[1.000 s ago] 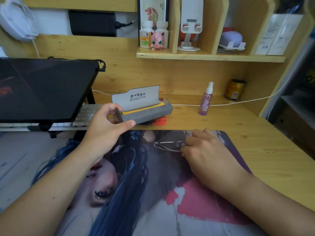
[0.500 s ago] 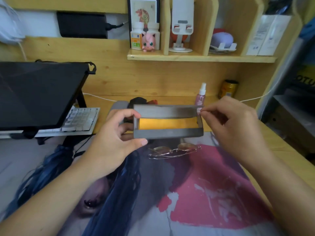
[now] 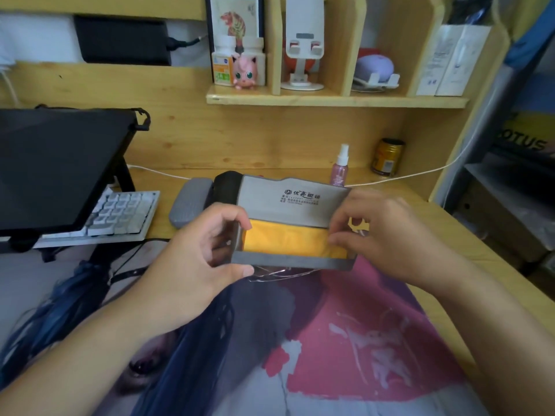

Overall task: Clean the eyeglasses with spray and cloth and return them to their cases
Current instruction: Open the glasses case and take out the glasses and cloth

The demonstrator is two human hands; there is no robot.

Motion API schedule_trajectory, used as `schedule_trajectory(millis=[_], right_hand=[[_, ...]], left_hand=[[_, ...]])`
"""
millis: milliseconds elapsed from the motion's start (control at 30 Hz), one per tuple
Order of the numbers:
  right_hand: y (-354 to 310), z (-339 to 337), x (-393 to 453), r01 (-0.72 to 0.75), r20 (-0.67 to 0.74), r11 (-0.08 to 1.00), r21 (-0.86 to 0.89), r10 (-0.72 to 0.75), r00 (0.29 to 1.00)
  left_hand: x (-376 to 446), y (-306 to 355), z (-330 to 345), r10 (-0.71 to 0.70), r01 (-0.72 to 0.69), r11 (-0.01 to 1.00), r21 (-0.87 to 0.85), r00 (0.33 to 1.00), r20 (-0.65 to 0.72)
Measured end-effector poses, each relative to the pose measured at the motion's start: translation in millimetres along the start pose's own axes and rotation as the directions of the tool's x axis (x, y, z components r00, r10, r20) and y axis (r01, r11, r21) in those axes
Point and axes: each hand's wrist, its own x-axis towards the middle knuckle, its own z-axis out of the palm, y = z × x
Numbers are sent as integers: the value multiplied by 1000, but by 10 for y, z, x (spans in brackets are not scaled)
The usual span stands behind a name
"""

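Note:
An open grey glasses case (image 3: 288, 261) with printed text on its raised lid is held above the desk mat. My left hand (image 3: 204, 253) grips the case's left end. Inside lies a yellow cloth (image 3: 285, 240), and the fingers of my right hand (image 3: 387, 235) pinch its right edge at the case's right end. Thin wire-framed eyeglasses (image 3: 276, 273) lie on the mat just under the case, mostly hidden by it. A small pink spray bottle (image 3: 339, 168) stands at the back of the desk.
A grey case (image 3: 189, 207) and a black case (image 3: 225, 187) lie behind the held case. A keyboard (image 3: 120, 216) and a raised laptop (image 3: 60, 166) are at the left. A gold can (image 3: 387, 157) and a white cable (image 3: 420, 174) are at the back right. The printed mat (image 3: 360, 340) covers the front.
My left hand lifted the case from the back of the desk toward me. My right hand left the eyeglasses on the mat and now pinches the yellow cloth inside; the lid stands open.

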Motion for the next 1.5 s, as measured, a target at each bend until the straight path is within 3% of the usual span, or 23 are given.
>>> schedule_trajectory(millis=[367,500,600,800,1000,1133,1333,1500], right_hand=[[-121,61,-27,202,-81,949,-242,-228,970],[-257,121,-63,127,-91,935,-330,-165,982],[-268,154,-70,89,-16,935,-343,-101,995],[-201,232,-76,156,41,921,-356,-152,988],[-252,97,-5,269,47,956,-118,-266,963],[-464,15,157,351,118,934,64,-357,927],[-706,-39,460,483,330,875,-3,-455,827],[-679,98,410,409,284,911,58,-408,868]], left_hand=[[32,102,-89,-72,71,980,-185,997,1],[21,137,-41,-97,99,981,-167,995,18],[16,148,-13,-115,116,983,-145,993,15],[11,148,-13,-148,152,981,-118,988,46],[20,178,-78,-183,199,948,-247,979,88],[9,211,-117,-172,221,936,-273,966,191],[-7,180,-231,-165,255,905,-341,948,272],[-20,169,-216,-186,267,921,-283,941,284]])
